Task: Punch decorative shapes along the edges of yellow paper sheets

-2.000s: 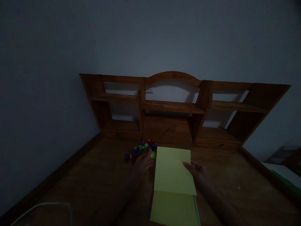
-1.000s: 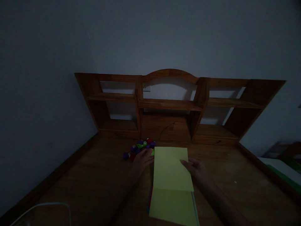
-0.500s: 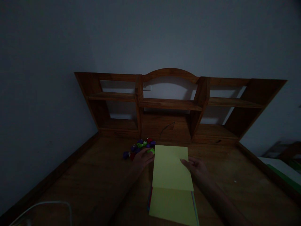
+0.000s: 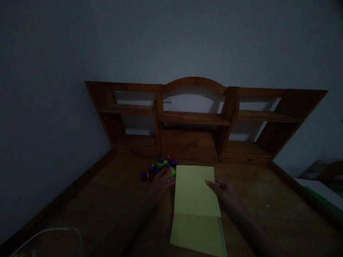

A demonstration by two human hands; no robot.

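A pale yellow sheet of paper (image 4: 195, 191) stands out in front of me, with a straight line across it below the middle. Its lower part (image 4: 197, 232) lies over other layers whose red and blue edges peek out at the sides. My right hand (image 4: 225, 189) grips the sheet's right edge, thumb on top and fingers behind. My left hand (image 4: 160, 184) is beside the left edge, fingers stretched toward it; whether the fingertips touch the paper is hard to make out. Just beyond that hand lie small purple, green and red toys (image 4: 159, 165), partly covered by it.
A wooden shelf unit (image 4: 194, 117) runs along the back of the wooden desk (image 4: 107, 200), against the wall. A white cable (image 4: 59, 229) curves at the lower left. Raised wooden edges (image 4: 302, 189) border the desk. A small white scrap (image 4: 268, 206) lies to the right.
Almost nothing differs. My left hand has shifted very slightly, and the sheet and my right hand keep their places.
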